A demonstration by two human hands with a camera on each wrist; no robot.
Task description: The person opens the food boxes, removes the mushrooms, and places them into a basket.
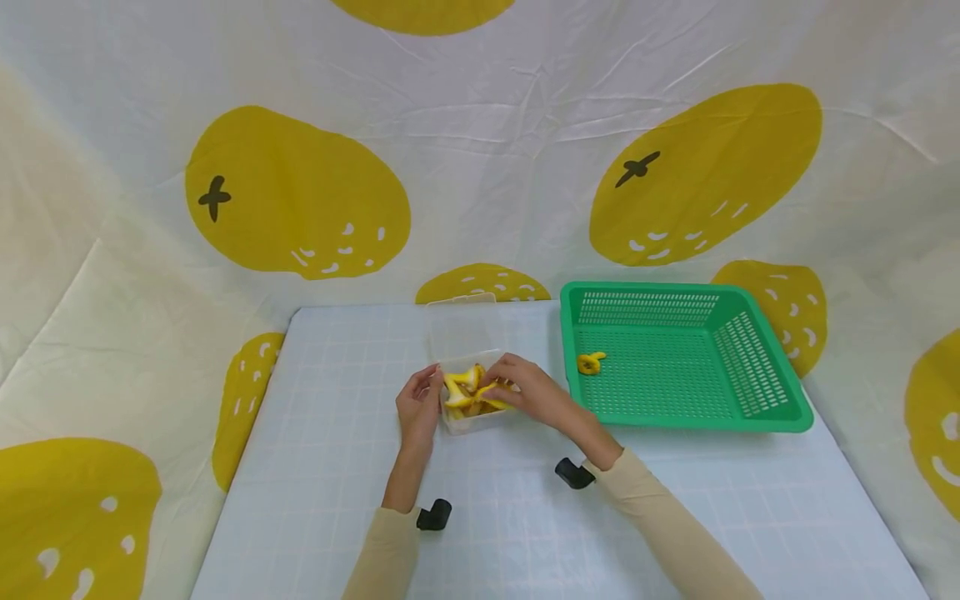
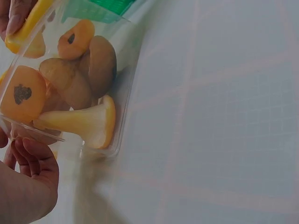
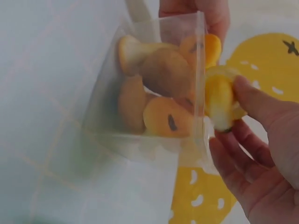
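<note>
A clear plastic box point(image 1: 471, 425) stands on the table, with yellow and brown mushroom-like pieces in it. My left hand point(image 1: 420, 404) grips the box's left rim between thumb and curled fingers. Over the box's right side, my right hand point(image 1: 534, 392) pinches a yellow piece point(image 3: 218, 100) between thumb and fingers, at the rim in the right wrist view. A pale trumpet-shaped mushroom point(image 2: 88, 122) lies against the box wall, beside rounded brown pieces point(image 2: 103, 65) and orange ones with dark spots point(image 2: 22, 93).
The box's clear lid point(image 1: 463, 329) is folded back behind it. To the right stands a green mesh basket point(image 1: 686, 421), with a curled yellow piece point(image 1: 589, 364) near its left wall. A fruit-print cloth point(image 1: 495, 125) hangs behind the table.
</note>
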